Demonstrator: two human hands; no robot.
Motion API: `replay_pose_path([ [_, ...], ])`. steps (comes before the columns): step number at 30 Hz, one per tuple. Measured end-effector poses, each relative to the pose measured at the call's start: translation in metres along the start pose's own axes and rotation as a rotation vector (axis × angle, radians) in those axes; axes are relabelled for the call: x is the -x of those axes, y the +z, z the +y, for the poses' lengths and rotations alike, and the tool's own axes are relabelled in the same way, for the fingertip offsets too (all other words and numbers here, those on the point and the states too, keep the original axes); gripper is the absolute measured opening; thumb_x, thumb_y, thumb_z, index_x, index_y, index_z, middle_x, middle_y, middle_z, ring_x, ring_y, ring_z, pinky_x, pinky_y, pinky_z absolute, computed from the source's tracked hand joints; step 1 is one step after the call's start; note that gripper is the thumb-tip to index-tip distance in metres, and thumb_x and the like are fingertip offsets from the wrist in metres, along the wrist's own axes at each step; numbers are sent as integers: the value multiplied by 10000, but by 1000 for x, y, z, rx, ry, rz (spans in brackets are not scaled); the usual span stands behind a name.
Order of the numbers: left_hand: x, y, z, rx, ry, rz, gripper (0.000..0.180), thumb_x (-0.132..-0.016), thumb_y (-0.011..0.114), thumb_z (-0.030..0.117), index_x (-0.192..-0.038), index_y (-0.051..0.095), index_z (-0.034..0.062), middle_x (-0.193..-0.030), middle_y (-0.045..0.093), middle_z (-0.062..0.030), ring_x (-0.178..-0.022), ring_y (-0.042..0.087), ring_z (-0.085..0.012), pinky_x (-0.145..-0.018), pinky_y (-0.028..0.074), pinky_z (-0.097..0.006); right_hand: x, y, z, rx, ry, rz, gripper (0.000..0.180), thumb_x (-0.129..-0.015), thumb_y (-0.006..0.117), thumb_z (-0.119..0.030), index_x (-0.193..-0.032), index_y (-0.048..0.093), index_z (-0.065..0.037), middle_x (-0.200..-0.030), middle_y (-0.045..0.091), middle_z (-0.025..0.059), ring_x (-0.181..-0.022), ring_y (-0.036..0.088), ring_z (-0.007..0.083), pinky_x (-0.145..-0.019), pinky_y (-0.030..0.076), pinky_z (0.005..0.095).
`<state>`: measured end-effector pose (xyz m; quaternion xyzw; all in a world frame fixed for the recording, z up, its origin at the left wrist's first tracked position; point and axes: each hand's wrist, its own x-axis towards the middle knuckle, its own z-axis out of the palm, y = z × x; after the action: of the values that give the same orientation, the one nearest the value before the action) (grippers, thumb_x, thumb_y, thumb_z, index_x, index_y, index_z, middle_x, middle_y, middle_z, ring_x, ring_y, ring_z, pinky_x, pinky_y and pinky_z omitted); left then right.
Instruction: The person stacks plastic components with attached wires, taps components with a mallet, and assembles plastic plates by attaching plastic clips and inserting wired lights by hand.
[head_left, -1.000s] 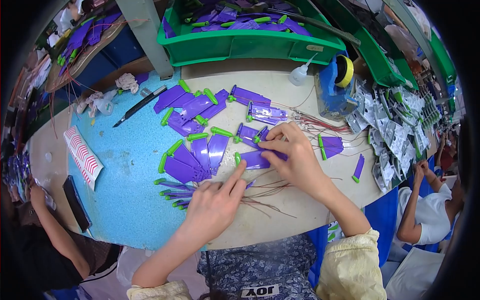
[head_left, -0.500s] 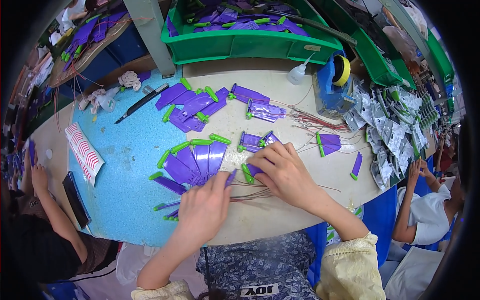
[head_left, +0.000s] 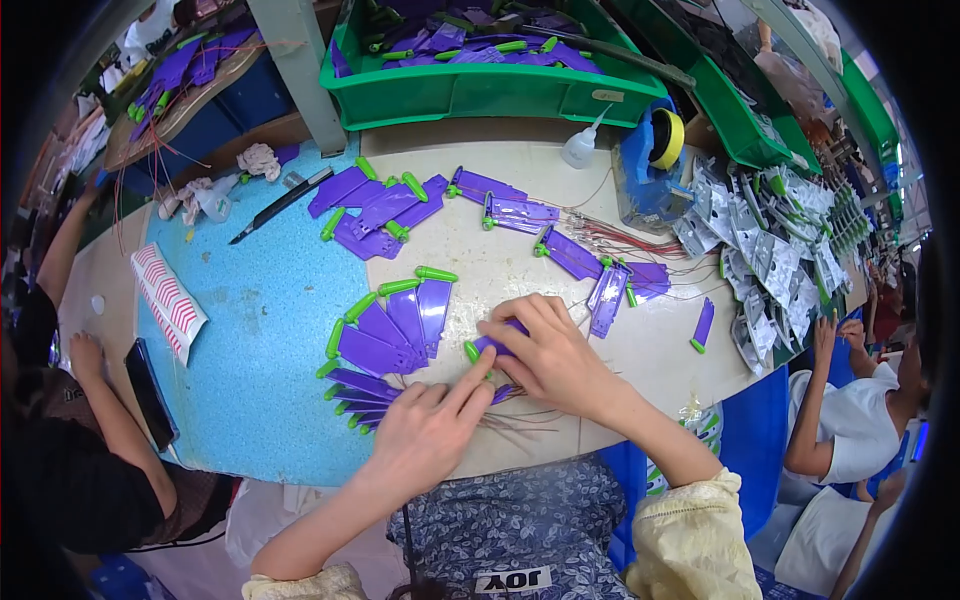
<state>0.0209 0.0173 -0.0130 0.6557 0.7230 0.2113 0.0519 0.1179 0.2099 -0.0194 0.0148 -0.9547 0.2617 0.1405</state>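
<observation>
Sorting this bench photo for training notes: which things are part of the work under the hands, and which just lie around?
In use: purple piece with green cap, right hand, left hand, thin wires, fanned purple pieces.
Lying about: black knife, striped packet, phone, squeeze bottle.

Glossy plastic purple piece, speckled matt blue mat
</observation>
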Motion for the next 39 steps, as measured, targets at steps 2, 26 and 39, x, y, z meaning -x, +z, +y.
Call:
replay_pose_path([
  [2,7,-5,0,60,-156,82,280,-825,590,82,-1096,563,20,-1167,648,-151,-688,650,-256,-654,509,-403,-5,-7,1,-115,51,-54,315,-760,727,-75,-1035,585,-17,-942,587,123,-977,557,321,-856,428,431],
  [26,-13,-18,1,607,-331,183,286,-865,703,222,-1028,570,28,-738,655,-161,-618,660,-351,-541,494,-443,30,-15,-30,-621,465,-9,215,-820,766,-90,-968,678,39,-898,714,106,-834,670,131,-790,525,284],
  [39,-14,-20,9,440,-291,106,291,-893,685,341,-935,588,69,-673,647,-126,-577,651,-341,-493,485,-446,38,-15,-13,-936,600,-46,160,-832,761,-71,-941,687,19,-848,706,34,-815,656,97,-757,518,246],
])
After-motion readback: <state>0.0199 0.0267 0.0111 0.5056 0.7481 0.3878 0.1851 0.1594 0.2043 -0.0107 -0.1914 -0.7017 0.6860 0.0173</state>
